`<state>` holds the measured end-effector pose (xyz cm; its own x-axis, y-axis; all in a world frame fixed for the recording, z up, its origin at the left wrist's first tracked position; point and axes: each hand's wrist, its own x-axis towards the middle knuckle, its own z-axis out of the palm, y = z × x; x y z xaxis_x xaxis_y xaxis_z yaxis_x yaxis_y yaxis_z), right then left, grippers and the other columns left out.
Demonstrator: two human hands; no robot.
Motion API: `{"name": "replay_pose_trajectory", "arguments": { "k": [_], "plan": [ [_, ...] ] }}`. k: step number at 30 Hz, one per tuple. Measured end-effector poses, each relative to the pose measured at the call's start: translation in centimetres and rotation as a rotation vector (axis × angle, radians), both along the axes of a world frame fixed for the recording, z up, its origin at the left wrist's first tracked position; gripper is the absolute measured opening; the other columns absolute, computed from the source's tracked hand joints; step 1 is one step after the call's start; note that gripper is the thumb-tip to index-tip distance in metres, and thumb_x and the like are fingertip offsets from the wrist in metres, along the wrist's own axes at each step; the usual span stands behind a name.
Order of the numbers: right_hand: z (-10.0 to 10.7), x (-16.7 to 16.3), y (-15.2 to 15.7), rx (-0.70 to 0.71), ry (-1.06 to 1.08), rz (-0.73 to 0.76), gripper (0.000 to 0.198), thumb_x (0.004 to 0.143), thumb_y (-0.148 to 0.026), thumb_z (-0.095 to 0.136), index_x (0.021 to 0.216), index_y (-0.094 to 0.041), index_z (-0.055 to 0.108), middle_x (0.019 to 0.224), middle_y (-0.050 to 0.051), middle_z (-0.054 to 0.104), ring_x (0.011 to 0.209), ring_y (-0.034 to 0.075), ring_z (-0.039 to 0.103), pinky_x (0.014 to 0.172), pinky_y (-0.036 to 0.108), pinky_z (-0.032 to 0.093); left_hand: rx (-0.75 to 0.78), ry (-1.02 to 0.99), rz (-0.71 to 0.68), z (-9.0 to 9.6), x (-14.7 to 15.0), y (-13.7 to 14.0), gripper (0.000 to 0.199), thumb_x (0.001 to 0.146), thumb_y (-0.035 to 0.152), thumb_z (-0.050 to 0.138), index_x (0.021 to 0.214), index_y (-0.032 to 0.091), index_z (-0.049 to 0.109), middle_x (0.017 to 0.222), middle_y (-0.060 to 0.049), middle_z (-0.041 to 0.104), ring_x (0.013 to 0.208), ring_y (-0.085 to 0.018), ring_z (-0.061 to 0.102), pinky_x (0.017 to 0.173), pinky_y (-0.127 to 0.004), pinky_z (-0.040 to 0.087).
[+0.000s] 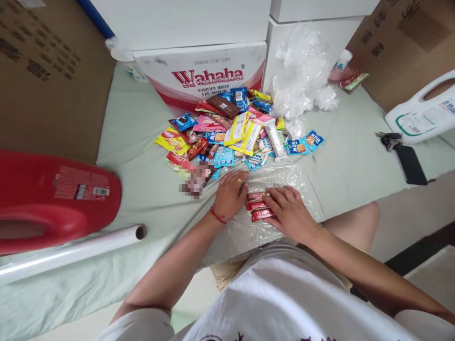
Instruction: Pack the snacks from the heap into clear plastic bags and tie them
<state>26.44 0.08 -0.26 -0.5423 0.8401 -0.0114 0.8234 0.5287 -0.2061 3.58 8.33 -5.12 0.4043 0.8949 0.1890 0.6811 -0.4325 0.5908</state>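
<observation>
Small red snack packets point(261, 214) lie stacked side by side on a sheet of clear plastic film point(245, 237) at the bed's front edge. My right hand point(293, 213) curves over their right end, fingers on the upper side and thumb along the lower one, holding them. Just left of the packets, my left hand point(230, 193), with a ring and a red wrist cord, rests palm down on the film's left part. Its fingers are stretched out and grip nothing. Beyond both hands spreads a heap of mixed wrapped snacks point(245, 135).
Behind the heap stands a Wahaha carton point(209, 71), with crumpled clear film point(298, 76) beside it. At left are a red jug point(71, 203) and a film roll point(88, 248). A white jug point(423, 111), keys point(389, 140) and a black phone point(410, 165) lie right.
</observation>
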Motion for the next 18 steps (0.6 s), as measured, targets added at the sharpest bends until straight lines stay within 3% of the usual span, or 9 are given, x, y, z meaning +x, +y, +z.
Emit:
{"name": "replay_pose_trajectory", "arguments": {
  "k": [2,4,8,10,13,18],
  "plan": [
    [0.1,0.7,0.7,0.010,-0.004,0.036,0.058,0.100,-0.047,0.061,0.150,-0.018,0.055,0.154,0.018,0.054,0.144,0.039,0.040,0.121,0.068,0.020,-0.007,0.003,-0.003,0.0,0.0,0.0,0.042,0.100,0.022,0.043,0.137,0.017,0.062,0.140,-0.012,0.068,0.138,-0.024,0.057,0.123,-0.052,0.039],
    [0.8,1.0,1.4,-0.003,0.022,0.058,0.059,0.100,-0.051,0.061,0.149,-0.019,0.055,0.155,0.018,0.053,0.146,0.039,0.039,0.121,0.068,0.021,-0.015,0.005,-0.008,-0.1,-0.1,0.0,0.045,0.098,0.016,0.041,0.138,0.018,0.061,0.141,-0.011,0.068,0.139,-0.024,0.056,0.123,-0.052,0.038],
    [3.8,-1.0,4.0,-0.021,0.112,0.081,0.047,0.105,-0.047,0.050,0.139,-0.017,0.062,0.144,0.018,0.061,0.128,0.032,0.055,0.110,0.051,0.041,-0.001,0.003,-0.009,-0.3,-0.1,0.0,0.052,0.093,0.008,0.037,0.138,0.017,0.061,0.141,-0.010,0.068,0.139,-0.023,0.056,0.123,-0.050,0.039],
    [5.4,-3.6,6.3,-0.031,0.070,0.096,0.037,0.108,-0.037,0.044,0.129,-0.017,0.067,0.127,0.016,0.069,0.112,0.028,0.062,0.095,0.042,0.048,0.019,0.001,-0.004,-0.5,0.0,0.0,0.048,0.093,0.010,0.038,0.134,0.015,0.064,0.137,-0.011,0.070,0.136,-0.025,0.059,0.122,-0.049,0.040],
    [6.6,-8.8,11.1,0.028,-0.042,0.137,0.030,0.106,-0.024,0.043,0.113,-0.017,0.071,0.109,0.013,0.072,0.104,0.027,0.066,0.077,0.033,0.049,0.032,0.021,-0.001,-0.7,0.0,0.1,0.039,0.095,0.015,0.041,0.122,0.013,0.069,0.127,-0.014,0.073,0.127,-0.031,0.064,0.116,-0.051,0.045],
    [5.3,-17.0,18.8,0.242,-0.096,0.240,0.034,0.100,-0.009,0.042,0.121,-0.014,0.068,0.122,0.008,0.070,0.089,0.015,0.071,0.068,0.021,0.045,0.030,0.034,-0.004,-0.7,0.0,0.2,0.031,0.088,0.009,0.046,0.107,0.014,0.071,0.115,-0.016,0.074,0.118,-0.031,0.066,0.111,-0.051,0.049]
  ]
}}
